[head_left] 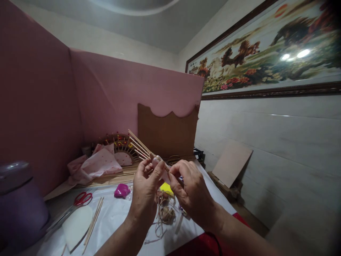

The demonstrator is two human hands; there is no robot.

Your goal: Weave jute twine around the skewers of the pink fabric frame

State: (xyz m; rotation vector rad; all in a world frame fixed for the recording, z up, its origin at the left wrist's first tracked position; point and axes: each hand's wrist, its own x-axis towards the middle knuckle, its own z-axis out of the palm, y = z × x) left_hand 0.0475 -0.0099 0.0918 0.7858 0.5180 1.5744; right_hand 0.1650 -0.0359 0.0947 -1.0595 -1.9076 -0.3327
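Thin wooden sticks (pixel 140 144) fan out to the upper left above my hands, with a pale pink piece wrapped about their lower part. My left hand (pixel 147 186) is closed around this lower part, thumb pressed on the pale piece. My right hand (pixel 193 188) pinches the lower end of the same work; its fingertips partly hide what they grip. Just beneath the hands lie a tangle of brown twine (pixel 167 214) and a bright yellow piece (pixel 166 188). A magenta lump (pixel 122 191) sits left of my left hand.
Red-handled scissors (pixel 83 199), a white rounded card (pixel 77 227) and loose sticks (pixel 93 225) lie on the left. A purple canister (pixel 21 209) stands at the left edge. Behind are pink spotted cloth (pixel 99 163), a decorated fan (pixel 124 153) and brown cardboard (pixel 167 131).
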